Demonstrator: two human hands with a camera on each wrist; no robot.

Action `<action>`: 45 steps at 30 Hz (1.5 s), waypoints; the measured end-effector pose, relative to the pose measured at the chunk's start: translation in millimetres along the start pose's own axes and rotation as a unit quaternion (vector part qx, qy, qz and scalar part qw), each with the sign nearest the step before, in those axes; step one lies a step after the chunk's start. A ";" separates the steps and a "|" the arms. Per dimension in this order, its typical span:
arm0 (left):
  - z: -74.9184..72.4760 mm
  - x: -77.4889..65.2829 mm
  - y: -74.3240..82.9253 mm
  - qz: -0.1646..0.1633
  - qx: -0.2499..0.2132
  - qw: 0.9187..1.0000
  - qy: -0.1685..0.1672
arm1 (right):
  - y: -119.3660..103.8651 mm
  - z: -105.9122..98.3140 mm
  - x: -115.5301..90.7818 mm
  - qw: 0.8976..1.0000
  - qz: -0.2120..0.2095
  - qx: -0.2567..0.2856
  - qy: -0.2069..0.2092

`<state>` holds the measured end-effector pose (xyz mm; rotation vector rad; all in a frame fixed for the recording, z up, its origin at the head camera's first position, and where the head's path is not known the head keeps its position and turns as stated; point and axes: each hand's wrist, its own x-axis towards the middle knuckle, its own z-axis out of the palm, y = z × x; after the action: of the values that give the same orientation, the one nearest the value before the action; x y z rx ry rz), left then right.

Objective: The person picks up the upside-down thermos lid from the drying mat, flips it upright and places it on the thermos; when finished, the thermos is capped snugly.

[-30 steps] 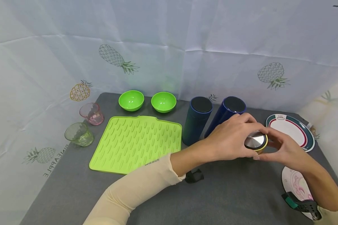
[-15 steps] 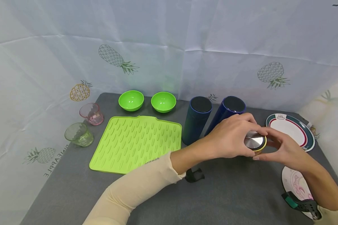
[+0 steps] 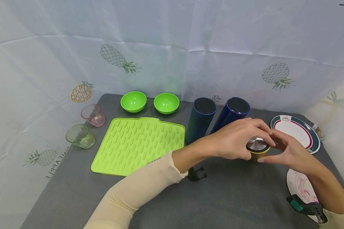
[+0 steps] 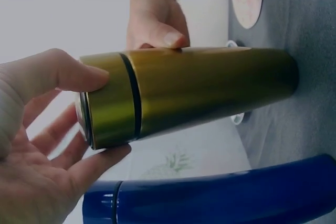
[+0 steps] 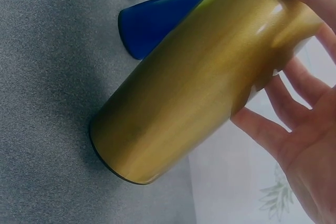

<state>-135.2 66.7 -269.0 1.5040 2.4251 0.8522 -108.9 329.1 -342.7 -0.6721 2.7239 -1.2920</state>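
Note:
A gold thermos [image 5: 178, 87] stands on the grey table, in front of the plate at the right. My left hand [image 3: 236, 138] grips its lid [image 4: 113, 103], thumb on one side and fingers on the other. The lid sits on the body with a black ring between them, and its silver top [image 3: 257, 144] shows in the head view. Just below, my right hand [image 3: 292, 152] holds the upper body between thumb and fingers. A blue thermos [image 4: 220, 198] is beside the gold one, behind my left hand, and a dark teal thermos [image 3: 200, 122] is left of that.
A lime drying mat [image 3: 140, 146] lies left of centre, with two green bowls [image 3: 133, 101] behind it. Pink [image 3: 94, 116] and green [image 3: 81, 136] glasses stand at the far left. A rimmed plate [image 3: 293, 132] and a pink-patterned plate [image 3: 301, 186] are at the right.
My left hand's fingers have shifted right across the lid's top, and its thumb has moved left. The gold thermos's top has moved slightly left and toward me. My right hand stays nearly still.

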 end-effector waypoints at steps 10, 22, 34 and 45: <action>10.4 -1.6 7.2 -0.130 0.023 0.988 0.081 | 3.4 -2.5 1.8 1.000 0.014 -0.004 0.008; 3.3 -0.8 6.4 -0.088 0.060 0.992 0.060 | -1.9 -1.2 4.1 1.000 0.017 -0.015 0.007; -0.9 -0.5 0.8 -0.004 0.031 1.000 0.003 | -2.6 -0.2 2.7 1.000 0.000 -0.018 0.005; 2.0 -2.9 0.0 -0.010 0.018 0.999 0.038 | -2.1 -0.2 1.0 1.000 -0.002 -0.015 0.007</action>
<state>-133.0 65.0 -271.0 1.4844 2.5179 0.8824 -109.1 327.7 -340.9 -0.6741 2.7602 -1.2639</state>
